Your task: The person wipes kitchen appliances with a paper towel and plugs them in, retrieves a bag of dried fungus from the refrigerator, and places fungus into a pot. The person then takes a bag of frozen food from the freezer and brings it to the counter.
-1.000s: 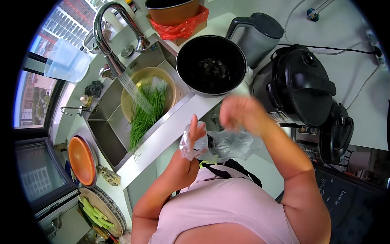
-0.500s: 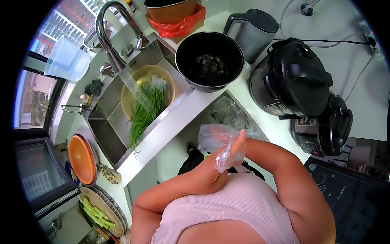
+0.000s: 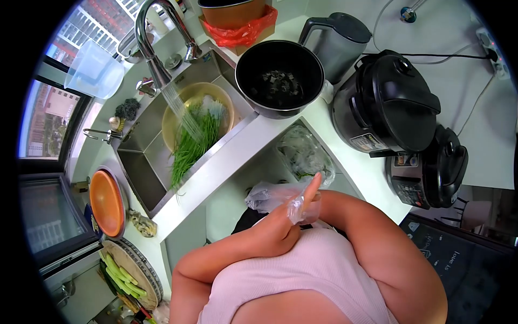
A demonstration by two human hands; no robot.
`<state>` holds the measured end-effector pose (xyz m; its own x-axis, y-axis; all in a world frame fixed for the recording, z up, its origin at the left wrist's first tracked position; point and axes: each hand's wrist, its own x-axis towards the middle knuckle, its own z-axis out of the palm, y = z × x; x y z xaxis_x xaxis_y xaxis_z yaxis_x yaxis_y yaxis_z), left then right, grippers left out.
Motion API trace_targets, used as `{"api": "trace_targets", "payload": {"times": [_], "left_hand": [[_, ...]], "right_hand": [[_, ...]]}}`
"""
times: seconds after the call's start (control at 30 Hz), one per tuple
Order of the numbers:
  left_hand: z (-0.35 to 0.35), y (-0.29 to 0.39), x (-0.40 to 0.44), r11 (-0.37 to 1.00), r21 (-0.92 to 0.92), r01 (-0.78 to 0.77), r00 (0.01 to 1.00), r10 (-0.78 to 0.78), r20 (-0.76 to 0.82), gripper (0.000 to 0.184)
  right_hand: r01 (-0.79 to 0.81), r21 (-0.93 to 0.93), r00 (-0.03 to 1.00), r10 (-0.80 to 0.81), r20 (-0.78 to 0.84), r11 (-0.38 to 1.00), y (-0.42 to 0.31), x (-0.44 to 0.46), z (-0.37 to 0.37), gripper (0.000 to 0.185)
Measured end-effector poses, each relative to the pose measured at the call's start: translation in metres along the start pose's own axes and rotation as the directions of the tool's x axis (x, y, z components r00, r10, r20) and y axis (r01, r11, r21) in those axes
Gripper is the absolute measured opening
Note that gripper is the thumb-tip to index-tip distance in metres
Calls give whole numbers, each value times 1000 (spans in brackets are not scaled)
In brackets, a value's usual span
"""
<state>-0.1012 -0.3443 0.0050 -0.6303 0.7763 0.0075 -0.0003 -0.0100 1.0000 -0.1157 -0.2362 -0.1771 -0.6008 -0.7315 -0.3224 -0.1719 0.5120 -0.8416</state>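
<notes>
— How best to handle the thin, clear plastic bag (image 3: 272, 198) between the two hands?

— Gently. Better to loosen one fold at a time than to yank; thin film, likely to cling to skin and tear. Steady the gathered part with one hand, ease the loose part free with the other, low in front of the pink ribbed top (image 3: 291, 259) and away from the white desk (image 3: 372, 189) edge.

— And the left hand (image 3: 278, 232)?

— One digit stretched up, the other fingers curled in, film wrapped about the hand. Pinching any of it? Cannot tell.

— The right hand (image 3: 322, 200)?

— Mostly hidden behind the left hand and the bag. Spread or pressed together: cannot tell.

— Anything else hard to make out?

— Plenty. Inside the crumpled clear bundle (image 3: 305, 154) low beside the desk, only a hint of green through the creases. In the round black pot (image 3: 280, 112), small dark pieces (image 3: 280, 83), too unclear to name. In the steel sink (image 3: 141, 186), long green stalks (image 3: 189, 159) partly blurred by running water (image 3: 181, 110), with something pale near the top, hard to identify in the yellow bowl (image 3: 168, 121).
</notes>
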Motion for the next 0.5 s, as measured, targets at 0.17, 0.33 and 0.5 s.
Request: {"api": "trace_targets", "payload": {"times": [0.17, 0.33, 0.5], "left_hand": [[0, -1, -2, 1000, 16, 4, 998, -3, -67, 88], [-4, -2, -10, 999, -33, 3, 972, -10, -237, 88], [-21, 1, -24, 999, -44, -19, 908, -1, -419, 90]], "right_hand": [[74, 4, 997, -74, 2, 997, -1, 7, 7, 33], [151, 14, 989, -151, 7, 988, 0, 13, 6, 34], [259, 90, 965, -261, 1, 962, 9, 23, -12, 34]]}}
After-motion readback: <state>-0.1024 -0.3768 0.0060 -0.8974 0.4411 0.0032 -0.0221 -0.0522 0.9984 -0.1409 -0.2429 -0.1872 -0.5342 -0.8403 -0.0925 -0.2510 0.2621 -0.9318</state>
